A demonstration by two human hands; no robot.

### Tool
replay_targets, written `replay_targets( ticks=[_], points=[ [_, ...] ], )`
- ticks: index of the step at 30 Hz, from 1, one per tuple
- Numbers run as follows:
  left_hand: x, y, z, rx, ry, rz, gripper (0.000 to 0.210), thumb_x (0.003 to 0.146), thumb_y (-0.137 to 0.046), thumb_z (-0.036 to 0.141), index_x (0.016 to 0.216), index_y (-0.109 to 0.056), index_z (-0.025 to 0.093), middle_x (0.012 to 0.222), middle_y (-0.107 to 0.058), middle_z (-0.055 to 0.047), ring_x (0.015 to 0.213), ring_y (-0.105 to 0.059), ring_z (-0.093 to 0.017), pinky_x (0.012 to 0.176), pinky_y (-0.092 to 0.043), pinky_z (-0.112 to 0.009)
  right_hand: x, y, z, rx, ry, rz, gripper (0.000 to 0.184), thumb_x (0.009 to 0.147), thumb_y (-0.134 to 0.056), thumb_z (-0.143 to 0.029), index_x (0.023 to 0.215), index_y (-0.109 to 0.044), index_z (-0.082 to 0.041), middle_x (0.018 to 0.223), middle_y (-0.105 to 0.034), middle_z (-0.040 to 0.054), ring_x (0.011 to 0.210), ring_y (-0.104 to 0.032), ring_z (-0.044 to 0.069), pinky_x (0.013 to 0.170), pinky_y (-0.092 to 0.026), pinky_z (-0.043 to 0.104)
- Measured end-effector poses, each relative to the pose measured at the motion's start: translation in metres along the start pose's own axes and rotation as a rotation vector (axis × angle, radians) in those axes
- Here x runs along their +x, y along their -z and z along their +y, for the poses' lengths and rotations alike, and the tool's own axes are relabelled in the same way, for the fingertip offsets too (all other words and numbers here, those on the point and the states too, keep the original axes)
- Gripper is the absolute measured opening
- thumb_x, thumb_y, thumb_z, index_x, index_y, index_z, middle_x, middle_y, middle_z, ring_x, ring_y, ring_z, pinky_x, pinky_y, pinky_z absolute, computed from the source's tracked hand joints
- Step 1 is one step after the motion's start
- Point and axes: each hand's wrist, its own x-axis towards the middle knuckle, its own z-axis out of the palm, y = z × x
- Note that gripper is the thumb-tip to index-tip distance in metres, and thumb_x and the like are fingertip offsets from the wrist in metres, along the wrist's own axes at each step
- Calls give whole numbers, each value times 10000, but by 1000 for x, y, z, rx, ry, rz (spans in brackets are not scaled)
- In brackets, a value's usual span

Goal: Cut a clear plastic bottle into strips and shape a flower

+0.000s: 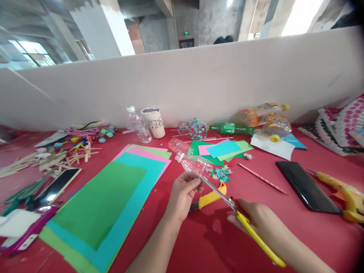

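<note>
My right hand (256, 218) grips a pair of scissors (217, 191) with yellow and red handles, the long blades pointing away and to the left. My left hand (183, 193) is closed in a pinch by the blade tips. Whatever lies between its fingers is too small or clear to make out. Just beyond the fingers is a clear plastic bottle piece (196, 163) with a neck, and another clear piece (179, 146) is behind it. A yellow utility knife (210, 200) rests under the blades, close to a pile of coloured paper stars (222, 173).
Coloured paper sheets (105, 201) lie left; smaller sheets (223, 149) lie behind the stars. A water bottle (139, 125), paper cup (154, 123) and green bottle (231, 128) are near the white partition (182, 87). A phone (307, 185) and glue gun (341, 187) are right.
</note>
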Motion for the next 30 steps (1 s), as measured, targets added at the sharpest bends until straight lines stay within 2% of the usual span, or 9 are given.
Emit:
replay_targets(
  ticks=[9,16,20,27,30],
  points=[
    [-1,-2,2,24,27,26,75,672,-670,78,718,-645,131,630,-655,-7,549,-572,-88,513,-432,-186,0,3,-1,74,53,-54,434,836,-394,-613,679,-416,-209,593,-494,-6,547,-446,139,502,-252,246],
    [-3,-3,4,86,47,61,51,685,-658,92,710,-626,123,612,-659,-19,489,-550,-80,498,-419,-187,-6,7,-4,375,90,-169,470,852,-357,-620,654,-386,-195,567,-316,-60,527,-317,94,477,-225,231],
    [-3,-5,4,106,38,84,47,692,-653,103,705,-616,128,620,-648,-11,489,-544,-77,498,-417,-186,-3,2,-5,333,72,-117,468,834,-402,-615,634,-371,-194,578,-286,-59,555,-288,100,486,-215,236],
    [-2,-3,1,119,37,94,46,704,-648,110,719,-609,129,654,-640,-12,515,-550,-74,516,-421,-184,-3,-2,-3,302,55,-61,454,832,-430,-582,632,-477,-177,559,-300,-52,535,-287,103,469,-213,240],
    [-3,-3,1,125,35,91,51,702,-653,116,720,-608,131,653,-637,-10,521,-552,-76,520,-426,-187,-3,-3,-1,308,62,-75,464,836,-424,-585,625,-471,-174,562,-294,-54,539,-273,100,471,-213,240]
  ],
)
